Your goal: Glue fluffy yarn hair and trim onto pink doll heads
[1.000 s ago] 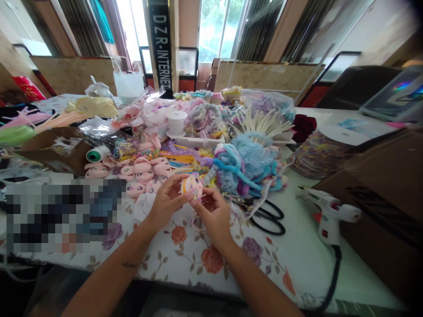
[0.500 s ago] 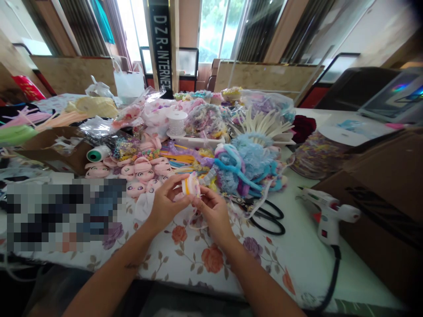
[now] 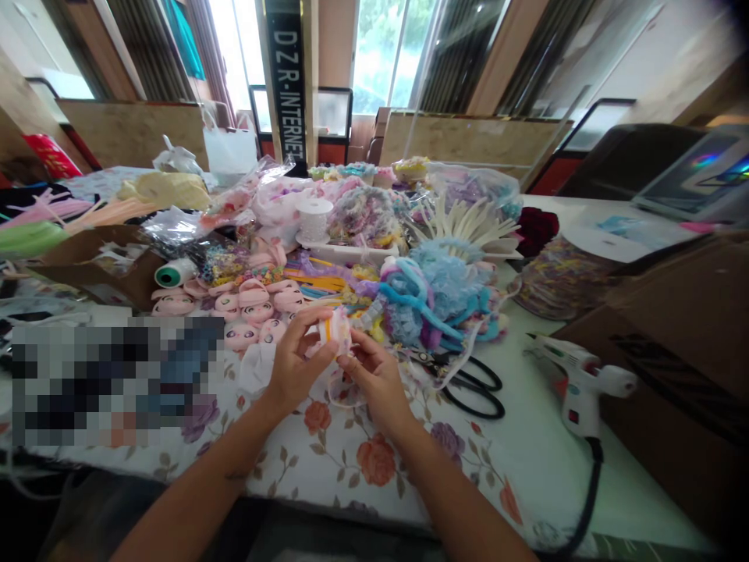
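Above the floral cloth, my left hand grips a small white round piece with a yellow stripe and pale frilly trim, thumb in front and fingers curled behind. Its exact kind is unclear. My right hand pinches the trimmed side between thumb and fingers. Below the hands hangs a thin pale loop of trim. Close behind on the left lie several pink fabric doll heads with printed eyes. Black-handled scissors rest right of my right hand, a strip of white trim across them.
A white glue gun stands at the right beside a cardboard box. Blue fluffy yarn and a white spool sit behind my hands. An open carton is at the left. The floral tablecloth covers the front.
The striped piece has turned slightly in my fingers, and its frilly trim faces me more. My right hand has shifted only a little; the things on the table stay put.
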{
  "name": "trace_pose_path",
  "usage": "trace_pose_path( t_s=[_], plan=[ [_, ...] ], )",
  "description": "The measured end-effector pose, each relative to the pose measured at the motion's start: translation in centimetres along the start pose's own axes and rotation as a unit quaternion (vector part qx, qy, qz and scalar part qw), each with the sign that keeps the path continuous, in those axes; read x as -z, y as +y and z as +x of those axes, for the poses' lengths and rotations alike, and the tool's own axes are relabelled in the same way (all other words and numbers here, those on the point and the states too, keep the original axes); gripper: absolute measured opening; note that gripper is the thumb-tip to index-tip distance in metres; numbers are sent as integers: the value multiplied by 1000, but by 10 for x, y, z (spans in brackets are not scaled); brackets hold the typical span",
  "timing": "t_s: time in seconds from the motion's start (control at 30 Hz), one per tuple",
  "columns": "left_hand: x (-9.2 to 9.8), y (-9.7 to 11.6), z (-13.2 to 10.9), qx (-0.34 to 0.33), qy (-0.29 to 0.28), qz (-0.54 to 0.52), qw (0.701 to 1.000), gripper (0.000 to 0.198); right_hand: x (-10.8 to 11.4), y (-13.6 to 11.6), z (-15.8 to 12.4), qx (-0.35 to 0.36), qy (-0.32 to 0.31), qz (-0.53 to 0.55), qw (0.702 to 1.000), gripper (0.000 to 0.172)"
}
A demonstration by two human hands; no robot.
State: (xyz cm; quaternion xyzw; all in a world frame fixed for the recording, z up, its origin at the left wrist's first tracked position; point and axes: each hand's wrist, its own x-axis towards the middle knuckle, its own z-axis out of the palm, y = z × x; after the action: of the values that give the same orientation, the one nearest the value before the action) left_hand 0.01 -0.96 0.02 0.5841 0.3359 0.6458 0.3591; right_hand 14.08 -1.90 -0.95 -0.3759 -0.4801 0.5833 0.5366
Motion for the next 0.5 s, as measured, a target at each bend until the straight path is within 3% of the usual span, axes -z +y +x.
trace_pose_path(
  t_s=[0.33,0.5],
  plan=[
    [-3,1,2,28,22,-39,999,26,1,1,2,12,7,-11,1000,41],
    [-1,-4,2,26,42,-47,998,14,0,2,1,21,15,-48,999,43]
  ],
)
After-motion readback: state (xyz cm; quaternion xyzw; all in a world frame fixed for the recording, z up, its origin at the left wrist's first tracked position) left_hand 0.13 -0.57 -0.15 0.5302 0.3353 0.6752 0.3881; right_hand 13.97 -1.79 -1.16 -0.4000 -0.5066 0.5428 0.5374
